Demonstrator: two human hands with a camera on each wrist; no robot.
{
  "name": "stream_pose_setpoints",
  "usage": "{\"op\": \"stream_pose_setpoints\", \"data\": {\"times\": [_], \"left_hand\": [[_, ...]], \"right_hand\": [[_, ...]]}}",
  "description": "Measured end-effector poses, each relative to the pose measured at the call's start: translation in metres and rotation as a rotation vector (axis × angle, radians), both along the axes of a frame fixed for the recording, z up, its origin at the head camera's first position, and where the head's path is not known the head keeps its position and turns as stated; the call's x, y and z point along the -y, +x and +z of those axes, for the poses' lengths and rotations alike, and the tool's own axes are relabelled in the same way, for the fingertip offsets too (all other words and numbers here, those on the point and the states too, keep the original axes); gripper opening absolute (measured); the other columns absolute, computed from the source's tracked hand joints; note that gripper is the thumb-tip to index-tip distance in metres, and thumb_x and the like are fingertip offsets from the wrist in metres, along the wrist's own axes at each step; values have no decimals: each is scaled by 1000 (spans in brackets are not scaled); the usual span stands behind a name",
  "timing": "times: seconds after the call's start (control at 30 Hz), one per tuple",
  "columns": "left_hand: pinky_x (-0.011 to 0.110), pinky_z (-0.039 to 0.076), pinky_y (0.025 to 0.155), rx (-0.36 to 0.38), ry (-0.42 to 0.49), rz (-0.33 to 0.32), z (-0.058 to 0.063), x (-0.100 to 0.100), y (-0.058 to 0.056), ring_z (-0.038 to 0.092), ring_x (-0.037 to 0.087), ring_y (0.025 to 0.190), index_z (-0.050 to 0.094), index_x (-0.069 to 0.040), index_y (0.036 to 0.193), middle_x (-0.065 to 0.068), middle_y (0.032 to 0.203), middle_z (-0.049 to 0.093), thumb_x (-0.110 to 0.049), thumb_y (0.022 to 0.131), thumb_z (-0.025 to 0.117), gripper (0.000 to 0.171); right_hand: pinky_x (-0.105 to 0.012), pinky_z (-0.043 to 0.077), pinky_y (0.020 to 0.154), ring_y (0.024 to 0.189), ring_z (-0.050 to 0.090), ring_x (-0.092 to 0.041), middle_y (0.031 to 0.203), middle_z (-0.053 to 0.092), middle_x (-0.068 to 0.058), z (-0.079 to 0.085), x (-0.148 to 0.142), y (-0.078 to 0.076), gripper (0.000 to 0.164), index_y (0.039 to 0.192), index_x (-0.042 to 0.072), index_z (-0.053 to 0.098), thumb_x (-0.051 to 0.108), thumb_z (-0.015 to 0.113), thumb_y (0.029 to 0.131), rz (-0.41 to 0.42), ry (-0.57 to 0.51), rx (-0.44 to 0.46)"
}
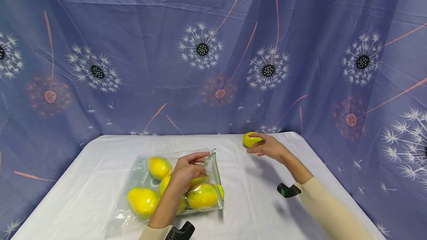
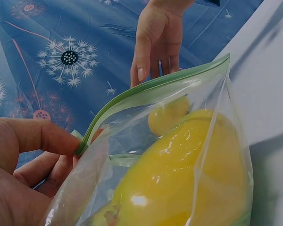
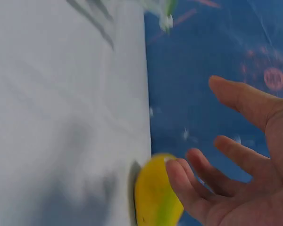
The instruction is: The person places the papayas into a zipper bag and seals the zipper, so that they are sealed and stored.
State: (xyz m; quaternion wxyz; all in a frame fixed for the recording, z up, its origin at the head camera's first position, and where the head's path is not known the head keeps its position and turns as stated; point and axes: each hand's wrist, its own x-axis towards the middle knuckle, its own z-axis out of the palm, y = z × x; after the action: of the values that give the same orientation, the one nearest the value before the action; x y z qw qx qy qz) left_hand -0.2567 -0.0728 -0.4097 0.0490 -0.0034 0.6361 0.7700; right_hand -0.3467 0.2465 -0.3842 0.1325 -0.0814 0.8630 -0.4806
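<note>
The left hand [image 1: 184, 175] rests over a clear bag [image 1: 140, 173] on the white surface [image 1: 83, 180]. Its thumb and fingers [image 2: 37, 136] pinch the green zip edge [image 2: 151, 92] of the bag and hold that edge lifted, so the mouth stands up beside the fingertips. Inside the bag, just under and beside the fingers, lie several yellow mangoes [image 1: 143, 200]; in the left wrist view one large one [image 2: 179, 174] fills the plastic right next to the pinch, and a smaller one [image 2: 167, 114] shows beyond it.

Farther off, well apart from the bag, the right hand [image 1: 269, 146] is at the far edge of the surface. Its fingers [image 3: 188, 186] are spread and only lightly bent, not closed round anything. A single loose mango [image 1: 251, 139] lies on the surface against the fingertips; the right wrist view shows them touching or just about touching its side, though blur keeps this from being certain. The thumb [image 3: 240, 99] stands clear above it.

Behind the surface hangs a blue cloth [image 1: 213, 47] printed with dandelion heads.
</note>
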Motion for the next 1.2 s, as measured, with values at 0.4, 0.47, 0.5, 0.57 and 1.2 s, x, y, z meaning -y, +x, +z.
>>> {"op": "stream_pose_setpoints", "data": {"times": [0.4,0.47,0.5,0.57,1.2], "left_hand": [[28,60,64,11,-1,-8,-3,-2,1,58,17,76,72,1,123,11,104,60,16,71,65,54],[28,60,64,12,-6,-9,-3,-2,1,57,17,75,72,1,123,11,104,60,15,71,65,54],[27,60,64,12,-6,-8,-3,-3,0,57,17,75,72,1,123,11,104,60,15,71,65,54],[27,60,64,11,-9,-3,-3,-2,0,57,18,74,72,1,123,11,104,60,16,71,65,54],[28,60,65,0,-29,-5,-3,-1,-1,58,18,76,72,0,123,12,105,61,15,72,65,53]], "right_hand": [[-55,44,112,141,40,-44,159,29,-28,-3,-49,-43,97,162,16,25,37,81,85,-171,58,-29],[-56,41,113,143,37,-46,160,26,-29,-6,-52,-47,100,163,16,22,36,82,85,-166,52,-13],[-57,40,114,143,36,-46,160,24,-29,-8,-53,-50,101,163,16,21,35,82,84,-163,45,-5],[-59,38,115,144,33,-48,161,20,-31,-11,-54,-54,103,164,15,18,33,82,85,-149,33,11],[-56,42,113,142,38,-44,162,20,-30,-39,-56,-72,90,162,15,24,21,76,89,-111,40,175]]}}
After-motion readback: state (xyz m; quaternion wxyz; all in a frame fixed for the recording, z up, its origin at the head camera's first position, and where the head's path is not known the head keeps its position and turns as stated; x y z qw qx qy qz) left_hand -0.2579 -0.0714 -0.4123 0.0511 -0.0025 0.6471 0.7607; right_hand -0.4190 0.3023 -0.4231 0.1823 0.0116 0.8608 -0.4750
